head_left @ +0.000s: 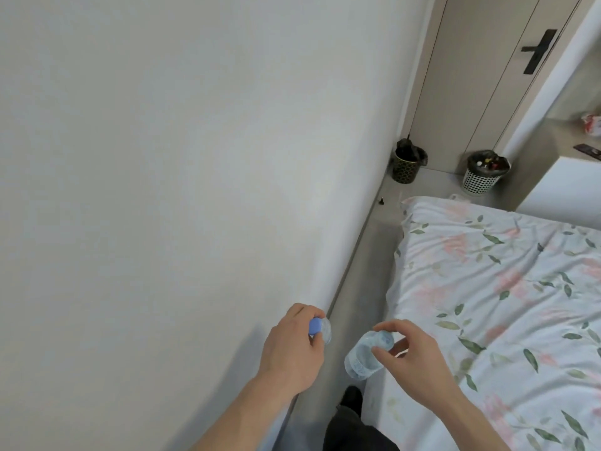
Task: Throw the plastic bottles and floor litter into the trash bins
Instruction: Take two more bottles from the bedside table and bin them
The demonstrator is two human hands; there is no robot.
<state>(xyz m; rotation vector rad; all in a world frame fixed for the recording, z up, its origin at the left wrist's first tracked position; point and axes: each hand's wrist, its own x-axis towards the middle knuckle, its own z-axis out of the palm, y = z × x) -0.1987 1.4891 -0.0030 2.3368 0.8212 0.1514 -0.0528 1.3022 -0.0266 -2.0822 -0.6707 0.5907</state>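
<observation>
From the head view, the person stands in the narrow strip of grey floor (367, 255) between the plain white wall (162, 141) and the bed with its floral sheet (504, 304), facing the far corner where the bins stand.

The left hand (289, 349) is curled round the neck end of a clear plastic bottle with a blue cap (320, 329). The cap shows between thumb and fingers, and most of the body is hidden behind the hand. Gripping it by the neck looks like a simple carrying hold that leaves the bottle ready to drop.

The right hand (419, 359) pinches a second clear, crumpled plastic bottle (367, 356) at its upper end with thumb and fingertips, the body hanging down over the floor beside the bed edge. A light fingertip pinch suits an empty, weightless bottle and should let go easily.

Both bottles are thus in hand and well apart from the bins. The dark patterned trash bin with a black liner (406, 167) sits against the wall corner. The white perforated trash bin with a black liner (483, 177) stands near the beige door (487, 76) and already holds rubbish. A small dark bit of litter (478, 200) lies on the floor by the skirting, and something pale (455, 196) lies just beyond the bed corner; I cannot tell what either is.

The carry toward the bins seems to be the step in hand.
</observation>
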